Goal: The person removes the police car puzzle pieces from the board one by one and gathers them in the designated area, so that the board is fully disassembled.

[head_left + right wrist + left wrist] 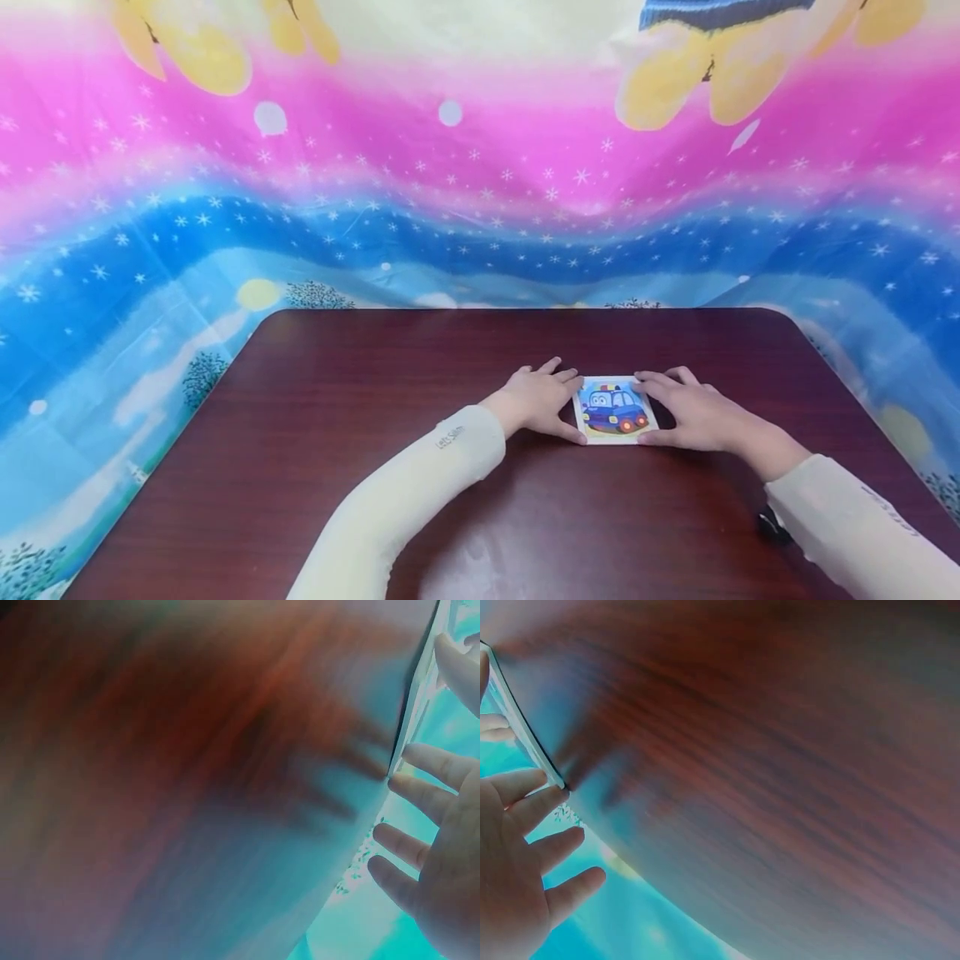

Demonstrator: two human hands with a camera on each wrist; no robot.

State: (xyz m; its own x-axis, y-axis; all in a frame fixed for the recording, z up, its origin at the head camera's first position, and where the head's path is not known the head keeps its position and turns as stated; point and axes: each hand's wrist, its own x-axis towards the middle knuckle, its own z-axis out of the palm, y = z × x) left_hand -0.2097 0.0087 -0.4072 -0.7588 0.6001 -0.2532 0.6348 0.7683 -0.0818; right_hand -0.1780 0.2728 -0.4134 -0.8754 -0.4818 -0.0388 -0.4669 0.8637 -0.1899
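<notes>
A square picture board [615,410] with a white rim and a cartoon blue car lies at the table's right half in the head view. My left hand [536,404] holds its left side, thumb at the near corner and fingers at the far one. On the opposite side my right hand [693,410] grips it the same way, the other fingers spread out. Both wrist views catch the board edge-on: its pale edge [526,727] meets the left fingertips, and the same board's rim [412,705] meets the right fingertips. The underside is hidden.
The dark red-brown wooden table [337,400] has rounded far corners. Behind it hangs a pink and blue patterned cloth [450,183]. Pale sleeves [420,475] cover both forearms, and a small black object [772,527] shows by the right sleeve.
</notes>
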